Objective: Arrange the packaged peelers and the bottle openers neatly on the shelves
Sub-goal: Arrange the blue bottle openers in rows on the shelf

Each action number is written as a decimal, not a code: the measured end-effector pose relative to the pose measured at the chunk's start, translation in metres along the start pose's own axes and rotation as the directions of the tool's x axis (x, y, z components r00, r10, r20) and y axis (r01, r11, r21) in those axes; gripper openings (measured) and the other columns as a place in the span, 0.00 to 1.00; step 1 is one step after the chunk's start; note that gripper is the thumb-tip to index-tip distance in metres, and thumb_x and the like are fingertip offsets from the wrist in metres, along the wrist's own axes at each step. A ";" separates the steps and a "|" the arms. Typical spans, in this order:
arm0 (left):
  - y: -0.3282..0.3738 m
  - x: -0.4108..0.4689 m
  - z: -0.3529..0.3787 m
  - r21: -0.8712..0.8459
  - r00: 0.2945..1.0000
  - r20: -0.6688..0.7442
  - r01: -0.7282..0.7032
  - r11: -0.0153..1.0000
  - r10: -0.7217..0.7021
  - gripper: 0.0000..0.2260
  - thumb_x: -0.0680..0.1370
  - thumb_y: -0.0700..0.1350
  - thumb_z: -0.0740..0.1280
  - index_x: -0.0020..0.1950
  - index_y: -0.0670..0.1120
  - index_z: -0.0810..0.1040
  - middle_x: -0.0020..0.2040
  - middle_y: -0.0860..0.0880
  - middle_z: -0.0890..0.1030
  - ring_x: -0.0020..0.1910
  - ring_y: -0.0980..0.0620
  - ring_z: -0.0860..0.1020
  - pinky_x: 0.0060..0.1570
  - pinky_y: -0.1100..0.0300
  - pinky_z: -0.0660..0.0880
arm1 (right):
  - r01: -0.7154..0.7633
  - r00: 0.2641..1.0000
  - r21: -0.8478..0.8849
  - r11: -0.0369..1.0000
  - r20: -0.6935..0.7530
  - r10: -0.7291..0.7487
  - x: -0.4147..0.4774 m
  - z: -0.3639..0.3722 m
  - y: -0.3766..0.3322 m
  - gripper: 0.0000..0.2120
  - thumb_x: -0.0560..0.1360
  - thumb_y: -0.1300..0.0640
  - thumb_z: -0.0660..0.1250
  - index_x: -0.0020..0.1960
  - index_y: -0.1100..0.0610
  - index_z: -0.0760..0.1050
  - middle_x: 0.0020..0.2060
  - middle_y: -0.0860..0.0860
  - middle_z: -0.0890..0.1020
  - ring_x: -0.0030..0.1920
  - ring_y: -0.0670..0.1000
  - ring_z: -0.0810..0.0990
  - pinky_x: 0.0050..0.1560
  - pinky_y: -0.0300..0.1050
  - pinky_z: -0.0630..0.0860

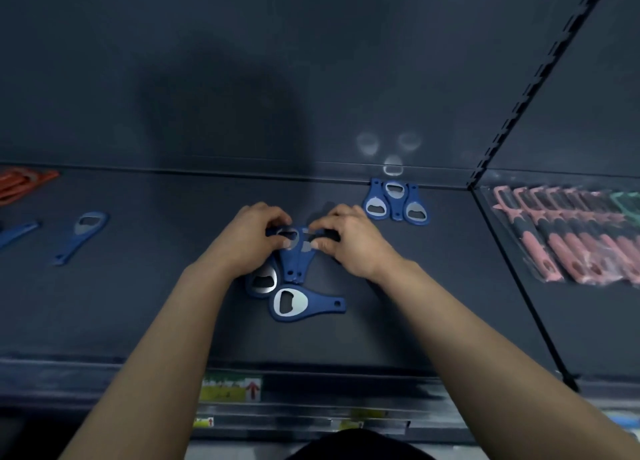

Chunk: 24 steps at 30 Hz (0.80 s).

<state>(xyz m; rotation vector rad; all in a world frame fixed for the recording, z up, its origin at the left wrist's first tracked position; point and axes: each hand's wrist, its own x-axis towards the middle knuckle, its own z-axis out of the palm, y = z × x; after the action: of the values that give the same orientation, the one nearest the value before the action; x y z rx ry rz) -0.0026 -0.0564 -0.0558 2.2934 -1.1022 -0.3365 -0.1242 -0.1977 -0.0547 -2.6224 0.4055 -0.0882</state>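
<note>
Openers all over this dark shelf (433,304). Left grip (258,233) and right grip (346,238) are both curled onto a small stack of blue bottle openers (292,252) mid-shelf, pinching its head end from either side. Just in front lie a half-hidden opener (263,281) under the left wrist and a flat opener (298,304), handle pointing right. A tidy trio (394,203) sits against the back wall. Packaged peelers (571,238) line the next shelf to the right.

peelers (575,238) right of openers (396,201)
</note>
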 end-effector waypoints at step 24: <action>-0.010 0.018 -0.010 -0.302 0.993 -0.001 0.108 0.947 -0.114 0.17 0.71 0.40 0.73 0.54 0.48 0.69 0.50 0.47 0.79 0.47 0.51 0.77 0.45 0.61 0.73 | -0.297 0.954 0.383 0.875 0.087 0.286 0.012 -0.004 -0.018 0.11 0.71 0.59 0.72 0.47 0.55 0.70 0.43 0.51 0.76 0.42 0.50 0.75 0.45 0.44 0.72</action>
<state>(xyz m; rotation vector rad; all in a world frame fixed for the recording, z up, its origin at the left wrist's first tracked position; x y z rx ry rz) 0.0195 -0.0618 -0.0531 2.0843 -0.8479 -0.4913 -0.1084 -0.1875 -0.0426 -2.1385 0.6931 -0.0287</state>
